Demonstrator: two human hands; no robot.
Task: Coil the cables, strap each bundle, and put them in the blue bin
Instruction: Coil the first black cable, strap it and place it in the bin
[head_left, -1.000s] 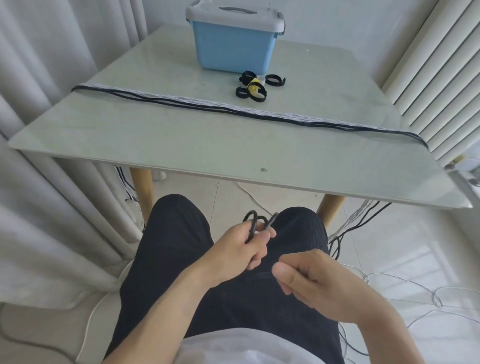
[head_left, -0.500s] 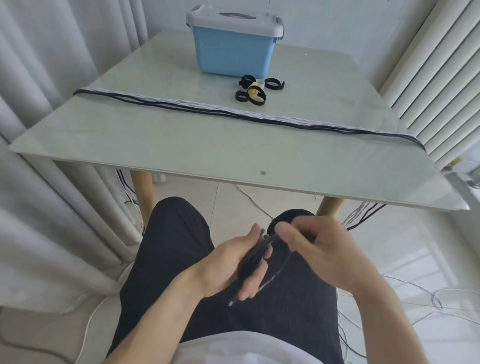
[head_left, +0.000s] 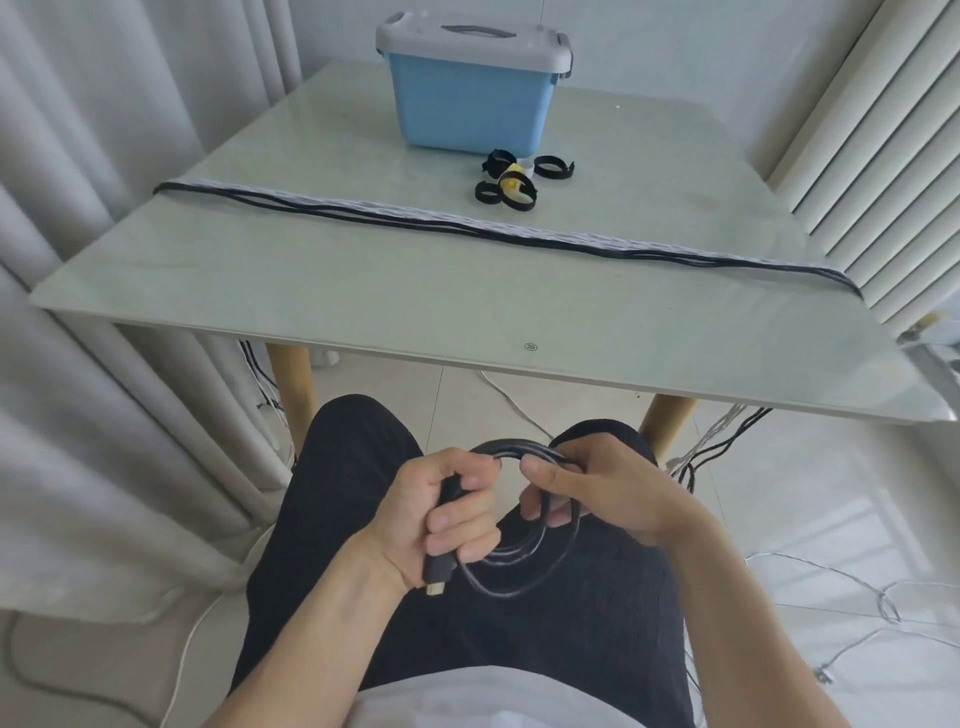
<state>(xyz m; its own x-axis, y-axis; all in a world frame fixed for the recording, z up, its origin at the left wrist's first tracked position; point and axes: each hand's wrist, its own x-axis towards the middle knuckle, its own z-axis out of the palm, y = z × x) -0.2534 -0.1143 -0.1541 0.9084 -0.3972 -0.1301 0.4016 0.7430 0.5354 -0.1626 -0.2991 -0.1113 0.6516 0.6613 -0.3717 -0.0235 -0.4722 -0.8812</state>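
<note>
Cables (head_left: 498, 236), black and white, lie stretched in a long line across the glass table (head_left: 363, 291), their ends hanging over both side edges toward the floor. Behind them, at the far edge, stands the blue bin (head_left: 470, 104) with its grey lid shut, and just in front of it sits a small cluster of black and yellow straps (head_left: 511, 182). Below the table's near edge, over the person's lap, both forearms reach inward and meet around a black coiled cable (head_left: 524, 551). On one side of the loop, the left hand (head_left: 441, 514) has its fingers curled round the strands, with the plug end (head_left: 435, 574) poking out beneath the palm. Across from it, the right hand (head_left: 608, 493) pinches the top of the loop between thumb and bent fingers.
</note>
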